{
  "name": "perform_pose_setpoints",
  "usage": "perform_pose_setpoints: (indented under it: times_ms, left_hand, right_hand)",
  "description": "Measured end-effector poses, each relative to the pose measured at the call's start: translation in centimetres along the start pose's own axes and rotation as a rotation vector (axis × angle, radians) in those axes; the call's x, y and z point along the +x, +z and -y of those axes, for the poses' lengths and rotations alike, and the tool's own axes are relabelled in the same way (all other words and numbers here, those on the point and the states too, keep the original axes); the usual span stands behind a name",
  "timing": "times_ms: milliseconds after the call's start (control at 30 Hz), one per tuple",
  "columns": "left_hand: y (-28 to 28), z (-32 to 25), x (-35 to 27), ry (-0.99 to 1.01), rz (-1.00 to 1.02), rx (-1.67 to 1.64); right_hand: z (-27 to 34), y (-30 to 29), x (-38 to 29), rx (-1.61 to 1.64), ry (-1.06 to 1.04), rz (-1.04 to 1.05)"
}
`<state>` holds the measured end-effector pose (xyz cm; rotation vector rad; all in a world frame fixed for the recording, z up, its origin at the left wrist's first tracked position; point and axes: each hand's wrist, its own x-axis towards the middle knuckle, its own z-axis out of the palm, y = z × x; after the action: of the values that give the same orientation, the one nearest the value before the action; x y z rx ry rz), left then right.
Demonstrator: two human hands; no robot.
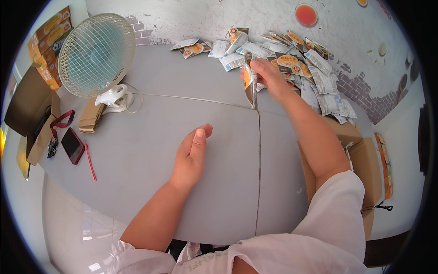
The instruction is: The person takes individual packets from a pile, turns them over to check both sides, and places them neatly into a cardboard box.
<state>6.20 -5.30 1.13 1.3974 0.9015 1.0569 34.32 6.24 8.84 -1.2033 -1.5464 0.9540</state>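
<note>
My right hand (268, 73) pinches a single sachet (251, 84) by its upper part. The sachet is held on edge above the table, showing its orange and brown printed side. Around and behind that hand lies a heap of similar sachets (321, 78), some with the white printed side up, others brown and orange. My left hand (193, 150) hovers over the middle of the grey table (222, 191), thumb uppermost and fingers loosely curved. I see nothing in it, though its palm is partly hidden.
Far left stand a desk fan (97, 54), folded brown cardboard (91, 116) and an open carton (44, 137). A phone (73, 146), a red pen (90, 161) and a dark red lanyard (62, 121) lie nearby. Beneath my right forearm is another open cardboard box (368, 171). A seam (259, 171) crosses the tabletop.
</note>
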Motion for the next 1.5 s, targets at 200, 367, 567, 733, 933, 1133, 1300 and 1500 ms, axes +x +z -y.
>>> perform_pose_setpoints:
  times_ms: [200,367,567,733,933,1133,1300,1500]
  left_hand:
    - [-2.6,-0.3,2.1,-0.090,-0.150,-0.396]
    - [-6.0,-0.2,2.9,-0.046,-0.253,-0.381]
    - [-6.6,0.7,3.4,-0.094,-0.301,-0.441]
    - [-6.0,1.0,3.6,-0.111,-0.368,-0.224]
    - [-5.7,-0.2,3.2,-0.198,-0.233,-0.287]
    - [-5.7,0.4,3.2,-0.119,-0.213,-0.379]
    - [-5.9,0.8,3.4,-0.124,-0.233,-0.464]
    - [-6.1,1.3,3.7,-0.099,-0.268,-0.476]
  right_hand:
    - [2.4,12.6,1.7,0.916,0.127,0.424]
    - [1.1,20.3,0.8,1.271,0.169,0.580]
    - [0.7,19.5,-1.2,1.071,0.184,0.289]
    - [-1.9,17.7,-0.9,0.945,0.215,0.312]
    - [-2.3,17.6,-0.7,0.877,0.277,0.388]
    - [-1.8,18.6,-1.2,0.801,0.243,0.368]
    - [-1.4,18.9,-1.5,0.820,0.238,0.312]
    - [-1.2,19.1,-1.5,0.849,0.244,0.268]
